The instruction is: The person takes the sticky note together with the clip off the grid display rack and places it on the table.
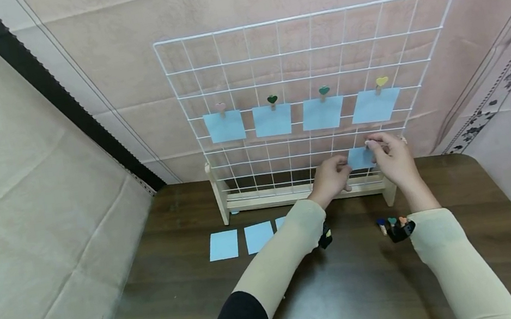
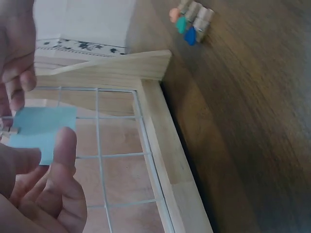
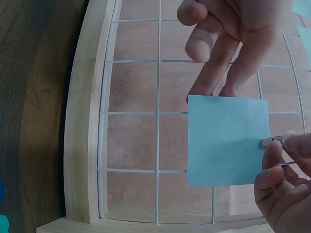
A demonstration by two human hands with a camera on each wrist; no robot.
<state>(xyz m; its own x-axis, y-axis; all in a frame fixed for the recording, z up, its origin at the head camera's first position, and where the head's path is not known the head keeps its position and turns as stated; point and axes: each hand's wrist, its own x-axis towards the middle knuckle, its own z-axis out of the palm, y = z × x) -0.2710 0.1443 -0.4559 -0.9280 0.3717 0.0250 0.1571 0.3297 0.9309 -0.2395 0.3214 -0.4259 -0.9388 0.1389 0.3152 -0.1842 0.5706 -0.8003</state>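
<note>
A blue paper square (image 1: 361, 158) lies against the lower right of the white wire grid (image 1: 280, 157). The left hand (image 1: 331, 178) pinches its left edge between thumb and fingers; in the right wrist view those fingertips reach behind the paper (image 3: 227, 141). At the opposite edge the right hand (image 1: 391, 158) pinches a small wooden clip (image 3: 272, 141), whose tip meets the paper's edge. Four more blue squares hang in a row higher on the grid, under heart clips: pale pink (image 1: 221, 107), dark green (image 1: 272, 99), green (image 1: 324, 90) and yellow (image 1: 381, 81).
On the brown table (image 1: 170, 288), blue squares (image 1: 223, 245) lie left of the left forearm, one partly covered by it. Clips with blue (image 2: 190, 36), green (image 2: 181, 24) and orange (image 2: 174, 15) hearts lie near the right wrist. The grid stands in a wooden base (image 1: 266, 201).
</note>
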